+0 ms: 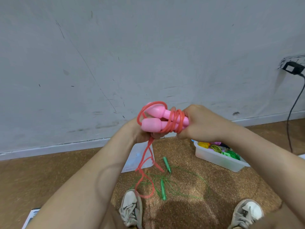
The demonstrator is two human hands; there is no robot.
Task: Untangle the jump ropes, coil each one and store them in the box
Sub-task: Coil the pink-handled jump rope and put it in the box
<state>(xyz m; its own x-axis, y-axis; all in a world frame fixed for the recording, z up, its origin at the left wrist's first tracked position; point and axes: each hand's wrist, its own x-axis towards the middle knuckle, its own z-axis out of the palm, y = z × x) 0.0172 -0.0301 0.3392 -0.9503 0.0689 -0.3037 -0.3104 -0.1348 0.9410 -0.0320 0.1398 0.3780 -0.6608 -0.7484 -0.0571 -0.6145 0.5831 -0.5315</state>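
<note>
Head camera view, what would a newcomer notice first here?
The pink jump rope at centre, its cord wound round both handles, gripped by the left hand and right hand. Below it a green jump rope sprawls loose on the floor; a clear box of coiled ropes sits to the right.

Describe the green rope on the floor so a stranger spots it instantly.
On the brown floor, ahead of the shoes and left of the white box, lies the green rope. Its cord is thin and sprawled loose, with slim handles; the pink rope is thicker, fat-handled, held up.
</note>
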